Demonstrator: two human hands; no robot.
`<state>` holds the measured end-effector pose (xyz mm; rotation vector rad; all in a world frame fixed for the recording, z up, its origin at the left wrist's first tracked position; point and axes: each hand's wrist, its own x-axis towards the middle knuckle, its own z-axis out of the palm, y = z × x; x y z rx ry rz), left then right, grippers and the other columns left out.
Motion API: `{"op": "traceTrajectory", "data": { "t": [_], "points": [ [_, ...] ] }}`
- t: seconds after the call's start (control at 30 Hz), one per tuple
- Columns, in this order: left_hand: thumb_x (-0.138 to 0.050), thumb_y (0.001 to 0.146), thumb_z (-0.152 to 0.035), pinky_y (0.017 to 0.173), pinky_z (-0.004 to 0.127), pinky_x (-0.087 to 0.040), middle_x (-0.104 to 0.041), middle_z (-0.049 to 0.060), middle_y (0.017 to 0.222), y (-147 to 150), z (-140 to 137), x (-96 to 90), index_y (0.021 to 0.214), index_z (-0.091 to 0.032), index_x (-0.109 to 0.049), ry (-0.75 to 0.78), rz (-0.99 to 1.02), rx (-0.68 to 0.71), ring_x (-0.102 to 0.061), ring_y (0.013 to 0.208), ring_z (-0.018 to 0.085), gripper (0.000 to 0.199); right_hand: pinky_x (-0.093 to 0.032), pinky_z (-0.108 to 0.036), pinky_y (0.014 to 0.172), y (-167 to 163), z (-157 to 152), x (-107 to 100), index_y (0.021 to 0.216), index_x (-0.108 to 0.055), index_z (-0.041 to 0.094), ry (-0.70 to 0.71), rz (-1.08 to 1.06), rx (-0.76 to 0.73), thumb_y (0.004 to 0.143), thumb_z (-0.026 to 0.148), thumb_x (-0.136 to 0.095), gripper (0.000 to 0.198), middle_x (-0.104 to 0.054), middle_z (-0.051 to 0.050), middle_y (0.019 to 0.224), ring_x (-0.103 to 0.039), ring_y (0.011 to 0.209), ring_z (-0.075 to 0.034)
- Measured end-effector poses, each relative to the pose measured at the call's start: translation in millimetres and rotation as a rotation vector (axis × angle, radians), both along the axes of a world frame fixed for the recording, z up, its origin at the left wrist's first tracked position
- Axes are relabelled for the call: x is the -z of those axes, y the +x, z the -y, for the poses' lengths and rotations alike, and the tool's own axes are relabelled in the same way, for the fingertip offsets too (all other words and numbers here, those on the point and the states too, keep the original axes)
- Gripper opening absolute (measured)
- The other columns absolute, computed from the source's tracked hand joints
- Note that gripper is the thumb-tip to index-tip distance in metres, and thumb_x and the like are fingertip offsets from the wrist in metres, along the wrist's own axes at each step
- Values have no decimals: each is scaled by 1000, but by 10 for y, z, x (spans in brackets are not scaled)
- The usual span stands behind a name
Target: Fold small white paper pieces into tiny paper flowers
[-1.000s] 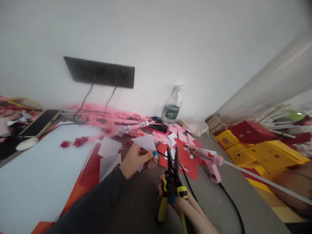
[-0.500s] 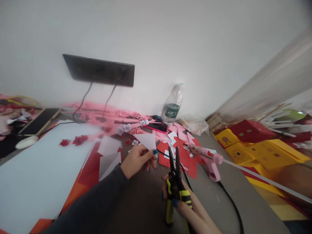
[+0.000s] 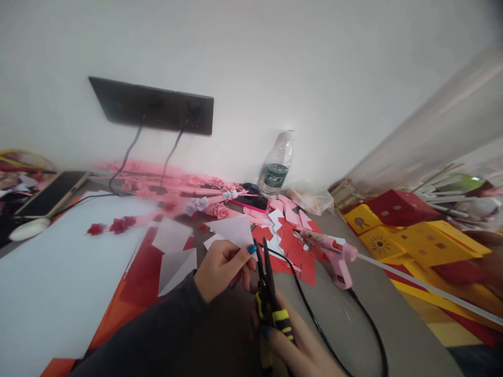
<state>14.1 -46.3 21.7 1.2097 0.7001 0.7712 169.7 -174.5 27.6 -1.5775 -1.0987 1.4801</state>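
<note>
White paper [image 3: 232, 228] is pinched by the left hand [image 3: 225, 267]; the right hand [image 3: 288, 352] clasps yellow-and-black pliers [image 3: 267, 290] just beside it.

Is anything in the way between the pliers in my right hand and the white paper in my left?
Nothing visible blocks the gap: the parted tips of the pliers are right beside the white paper. Your left hand, its thumb over the paper's lower edge, is close to them; whether they touch I can't tell.
</note>
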Motion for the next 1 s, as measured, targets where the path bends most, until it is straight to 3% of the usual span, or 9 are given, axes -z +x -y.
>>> {"op": "traceTrajectory", "data": {
  "t": [0.2,0.5,0.67,1.0],
  "points": [
    [-59,79,-69,29,16,-24,-59,3,37,-2,9,-20,56,-13,-60,-25,3,10,-37,25,5,61,-41,-33,110,-97,-6,-45,145,-47,16,58,-22,-47,83,40,-61,68,-59,-13,138,-52,132,-27],
    [-55,83,-67,29,17,-24,-60,4,38,-21,32,-26,55,-14,-60,27,-73,-8,-39,26,6,60,-53,-32,88,-136,-45,-120,134,-55,22,122,-60,-72,80,30,-60,55,-69,-8,105,-65,101,-25],
    [-56,86,-60,33,17,-28,-47,-1,28,-45,51,-64,50,-15,-59,143,-160,-63,-38,25,7,58,-53,-31,80,-137,-47,-106,128,-59,22,132,-25,-61,81,31,-61,48,-68,-7,97,-64,87,-23],
    [-52,86,-62,34,18,-29,-47,-2,27,-58,67,-75,50,-16,-61,204,-225,-92,-41,25,8,59,-53,-32,80,-111,-40,-93,132,-57,23,88,-3,-73,80,34,-63,54,-69,-7,94,-64,85,-24]
  ]
}}
